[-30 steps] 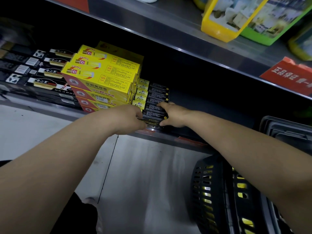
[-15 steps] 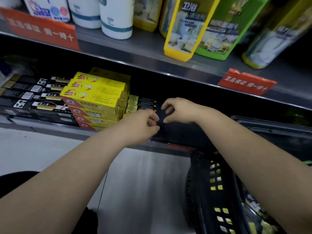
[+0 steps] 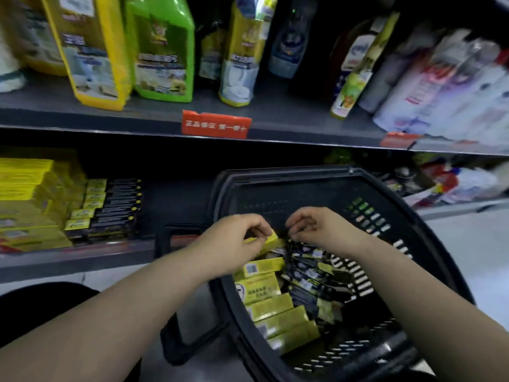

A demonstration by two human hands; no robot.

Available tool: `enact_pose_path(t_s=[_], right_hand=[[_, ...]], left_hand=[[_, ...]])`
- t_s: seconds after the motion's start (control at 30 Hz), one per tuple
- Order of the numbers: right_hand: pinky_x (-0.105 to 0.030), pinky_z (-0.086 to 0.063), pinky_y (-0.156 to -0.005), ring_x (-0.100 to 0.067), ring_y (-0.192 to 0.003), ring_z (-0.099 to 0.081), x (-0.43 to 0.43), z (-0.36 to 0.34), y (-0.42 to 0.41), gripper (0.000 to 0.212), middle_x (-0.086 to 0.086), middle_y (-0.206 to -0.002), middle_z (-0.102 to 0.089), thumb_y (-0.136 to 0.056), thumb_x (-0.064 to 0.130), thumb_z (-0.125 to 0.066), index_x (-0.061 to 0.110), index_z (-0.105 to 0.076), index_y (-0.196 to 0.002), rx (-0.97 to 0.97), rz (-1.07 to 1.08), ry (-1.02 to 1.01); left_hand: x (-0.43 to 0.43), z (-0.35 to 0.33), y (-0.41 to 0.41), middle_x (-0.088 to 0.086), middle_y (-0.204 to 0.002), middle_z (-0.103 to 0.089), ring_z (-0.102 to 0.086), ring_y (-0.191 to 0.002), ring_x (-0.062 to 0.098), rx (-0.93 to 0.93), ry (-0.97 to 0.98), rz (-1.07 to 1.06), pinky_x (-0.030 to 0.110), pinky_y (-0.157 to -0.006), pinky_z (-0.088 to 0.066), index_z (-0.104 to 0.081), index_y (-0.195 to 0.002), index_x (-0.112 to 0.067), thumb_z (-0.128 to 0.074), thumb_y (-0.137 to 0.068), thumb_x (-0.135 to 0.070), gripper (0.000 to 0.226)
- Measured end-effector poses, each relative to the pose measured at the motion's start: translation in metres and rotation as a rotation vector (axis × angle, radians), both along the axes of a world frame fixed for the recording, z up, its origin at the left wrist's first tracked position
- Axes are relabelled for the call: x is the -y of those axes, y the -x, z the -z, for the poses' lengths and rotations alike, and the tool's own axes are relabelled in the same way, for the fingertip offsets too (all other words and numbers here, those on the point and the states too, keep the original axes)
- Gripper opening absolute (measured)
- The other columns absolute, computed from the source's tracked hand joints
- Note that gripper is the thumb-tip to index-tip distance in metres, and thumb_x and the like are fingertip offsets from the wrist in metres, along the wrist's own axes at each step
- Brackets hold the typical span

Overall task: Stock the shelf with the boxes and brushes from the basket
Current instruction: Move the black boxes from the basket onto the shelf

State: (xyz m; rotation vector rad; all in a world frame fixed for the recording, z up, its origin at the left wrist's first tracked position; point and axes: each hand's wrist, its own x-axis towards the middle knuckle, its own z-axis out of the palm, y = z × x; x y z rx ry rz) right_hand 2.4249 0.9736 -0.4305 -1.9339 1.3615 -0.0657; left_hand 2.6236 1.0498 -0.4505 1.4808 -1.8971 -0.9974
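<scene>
Both my hands are inside the black basket [image 3: 429,244] at the lower right. My left hand [image 3: 234,238] curls its fingers round a yellow box [image 3: 271,239] at the top of a row of yellow boxes [image 3: 278,312]. My right hand [image 3: 316,227] pinches the top of a black brush pack [image 3: 303,250] among several black packs [image 3: 316,282]. On the lower shelf [image 3: 82,260] at the left stand stacked yellow boxes [image 3: 27,205] and a stack of black brush packs [image 3: 110,208].
The upper shelf [image 3: 275,125] carries bottles and refill pouches, with a red price tag [image 3: 216,124] on its edge. Between the stocked black packs and the basket the lower shelf shows a dark gap. The basket handle [image 3: 170,271] hangs at the basket's left side.
Both hands have left the black packs on the shelf and moved right and down into the basket. The view has swung right and up. Each hand now grips an item.
</scene>
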Motion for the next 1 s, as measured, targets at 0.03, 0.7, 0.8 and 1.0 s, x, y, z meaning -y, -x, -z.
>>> enact_pose_path(t_s=[0.03, 0.7, 0.8, 1.0], right_hand=[[-0.023, -0.051, -0.077, -0.018, -0.088, -0.065, 0.002, 0.008, 0.017, 0.016, 0.0, -0.088, -0.067, -0.085, 0.008, -0.066, 0.018, -0.062, -0.096, -0.005, 0.052, -0.014], [-0.041, -0.034, -0.102, -0.034, -0.128, -0.036, 0.107, 0.167, 0.103, 0.056, -0.015, -0.141, -0.036, -0.093, 0.01, -0.047, 0.019, -0.024, -0.143, -0.926, -0.108, 0.33], [-0.041, -0.033, -0.103, -0.032, -0.127, -0.039, 0.115, 0.162, 0.105, 0.056, -0.012, -0.137, -0.038, -0.092, 0.03, -0.055, 0.026, -0.029, -0.142, -0.955, -0.186, 0.352], [-0.035, -0.048, -0.077, -0.026, -0.097, -0.058, 0.114, 0.102, 0.082, 0.062, -0.005, -0.109, -0.059, -0.075, 0.05, -0.07, 0.014, -0.048, -0.12, -0.665, -0.036, 0.298]], left_hand=[[0.002, 0.002, 0.009, -0.018, -0.096, -0.059, -0.056, -0.093, 0.001, 0.041, -0.007, 0.031, 0.015, -0.078, -0.043, -0.057, -0.097, -0.034, -0.053, -0.092, -0.023, 0.013], [0.051, 0.049, 0.073, -0.009, -0.093, -0.068, -0.064, -0.082, 0.011, -0.064, -0.295, -0.008, 0.027, -0.068, -0.051, -0.062, -0.101, -0.028, -0.054, -0.09, -0.02, 0.015], [0.054, 0.049, 0.071, -0.009, -0.094, -0.069, -0.064, -0.074, 0.016, -0.079, -0.331, -0.024, 0.024, -0.058, -0.048, -0.062, -0.101, -0.026, -0.055, -0.091, -0.02, 0.014], [0.055, 0.05, 0.071, -0.009, -0.117, -0.058, -0.061, -0.097, 0.012, -0.051, -0.378, -0.099, 0.026, -0.077, -0.052, -0.05, -0.122, -0.025, -0.059, -0.089, -0.028, 0.034]])
